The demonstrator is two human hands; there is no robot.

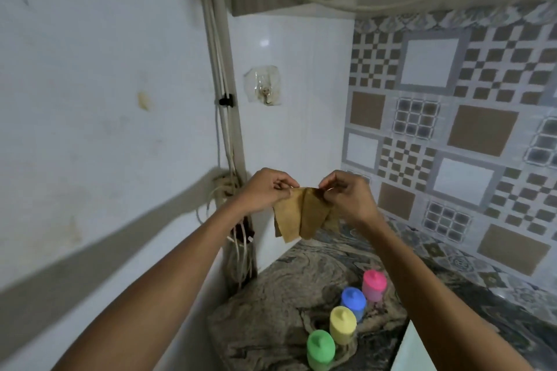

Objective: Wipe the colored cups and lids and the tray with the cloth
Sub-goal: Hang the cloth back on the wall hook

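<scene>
Nearest to us, four lidded cups stand in a slanting row on the marbled countertop [280, 289]. The green cup [320, 349] is at the near end, then come the yellow cup [342, 325] and the blue cup [353, 307]. The pink cup [374, 285] is farthest in, toward the tiled back edge. Each stands upright just beside its neighbour.

Above them we hold both arms out over the countertop's far corner. Our left hand [265, 191] pinches the top edge of the tan cloth [301, 214] between curled fingers and thumb. Our right hand [346, 193] pinches the same edge just beside it. The cloth hangs down from both hands in loose folds, clear of the countertop and well apart from the cups.

Beyond the hands, a clear stick-on hook [265, 90] sits on the white wall, and cables [224, 141] run down the corner trim to its left. Patterned tiles [452, 129] cover the wall on the right.
</scene>
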